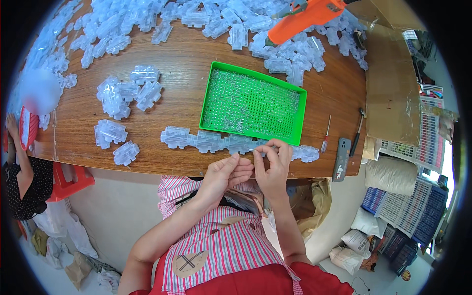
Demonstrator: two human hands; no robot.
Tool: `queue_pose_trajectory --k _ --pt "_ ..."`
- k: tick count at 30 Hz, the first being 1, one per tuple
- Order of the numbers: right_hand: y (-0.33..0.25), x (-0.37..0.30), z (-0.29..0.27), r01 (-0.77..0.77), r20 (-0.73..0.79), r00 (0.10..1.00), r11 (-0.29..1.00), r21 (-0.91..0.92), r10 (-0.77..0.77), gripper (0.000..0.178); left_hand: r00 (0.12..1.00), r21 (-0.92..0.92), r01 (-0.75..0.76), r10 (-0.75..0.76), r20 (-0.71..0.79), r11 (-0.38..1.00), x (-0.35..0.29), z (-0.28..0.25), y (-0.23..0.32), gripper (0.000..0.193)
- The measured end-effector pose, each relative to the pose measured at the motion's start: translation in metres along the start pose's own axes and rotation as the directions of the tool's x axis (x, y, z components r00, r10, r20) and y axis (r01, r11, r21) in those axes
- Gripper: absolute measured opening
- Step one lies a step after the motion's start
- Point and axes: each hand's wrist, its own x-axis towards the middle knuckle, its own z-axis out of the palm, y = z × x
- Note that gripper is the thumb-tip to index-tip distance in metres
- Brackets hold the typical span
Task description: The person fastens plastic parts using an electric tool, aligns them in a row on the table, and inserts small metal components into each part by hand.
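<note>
My left hand (pixel 222 178) is turned palm up just off the table's front edge, its fingers stretched and slightly cupped. Nothing can be made out in its palm. Close beside it, my right hand (pixel 275 169) has thumb and forefinger pinched together; whatever is between them is too small to name. Just beyond both hands runs a row of clear plastic housings (pixel 209 141), partly covered by my right hand. Behind that row lies a green perforated tray (pixel 203 109) scattered with many small metal pieces that look like screws (pixel 231 96).
More clear housings (pixel 118 96) sit in small groups at left, with a big heap (pixel 216 19) along the back. An orange power screwdriver (pixel 305 22) hangs over it. Screwdriver (pixel 325 137), phone (pixel 341 160), black-handled tool (pixel 358 132) and cardboard (pixel 393 83) are right. Another person's arm (pixel 22 157) is far left.
</note>
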Motion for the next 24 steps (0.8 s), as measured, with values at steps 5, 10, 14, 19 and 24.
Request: queue_pose_trajectory --k 5,10,14,19,24 --pt "0.002 0.000 0.003 0.063 -0.014 0.998 0.995 -0.083 -0.065 0.012 1.000 -0.111 0.026 -0.025 0.004 0.993 0.004 -0.003 0.002 0.049" --pt "0.001 0.001 0.001 0.122 -0.005 0.992 0.983 -0.136 -0.124 0.012 0.999 -0.115 0.040 -0.042 -0.019 0.993 0.005 -0.001 0.006 0.051" --pt "-0.002 0.003 -0.002 0.124 -0.005 0.992 0.985 -0.120 -0.126 0.013 1.000 -0.115 0.027 -0.029 -0.009 0.993 0.006 -0.004 0.002 0.051" --pt "-0.012 -0.002 -0.014 -0.095 -0.068 0.993 0.993 0.074 0.100 0.013 0.995 -0.162 0.081 -0.071 0.067 0.983 0.002 -0.002 0.007 0.064" --pt "-0.032 -0.008 -0.037 -0.073 0.133 0.990 0.981 0.182 0.049 0.013 0.934 -0.434 0.223 -0.064 0.351 0.873 0.002 0.001 0.014 0.079"
